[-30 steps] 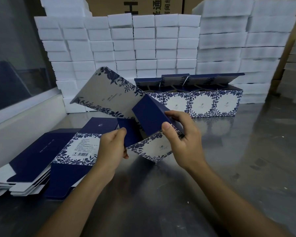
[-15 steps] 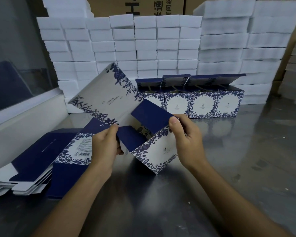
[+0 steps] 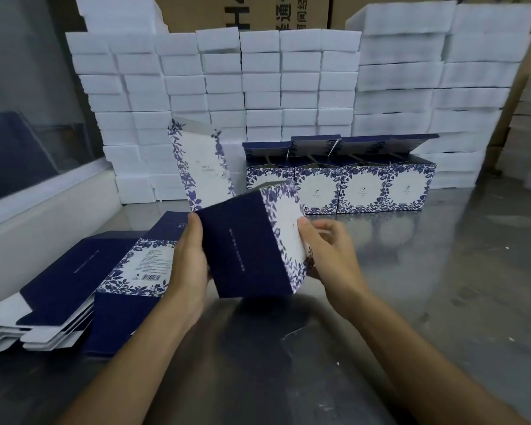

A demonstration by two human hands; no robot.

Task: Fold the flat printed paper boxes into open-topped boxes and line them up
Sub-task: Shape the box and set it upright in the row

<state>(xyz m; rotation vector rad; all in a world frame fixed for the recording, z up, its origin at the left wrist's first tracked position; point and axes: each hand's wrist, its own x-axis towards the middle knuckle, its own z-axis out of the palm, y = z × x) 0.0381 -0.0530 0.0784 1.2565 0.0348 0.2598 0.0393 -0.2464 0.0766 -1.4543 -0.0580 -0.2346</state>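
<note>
Head view: the box [image 3: 252, 246], a splayed sheet a second ago, is now squared into a tube above the worktop [image 3: 426, 271], left hand [image 3: 190, 265] gripping its navy side, right hand [image 3: 328, 256] seemingly pinching the floral face, long flap [image 3: 201, 167] upright, so bottom flaps likely next before joining the row of folded boxes [image 3: 341, 185].

Held box [image 3: 246, 250] navy, blue floral border; foam blocks [image 3: 301, 84] white.

I read "H" and "通" on the brown carton [image 3: 252, 13] behind the foam stack. A barcode sits on the top flat box [image 3: 135, 265]; its print is too small to read.
</note>
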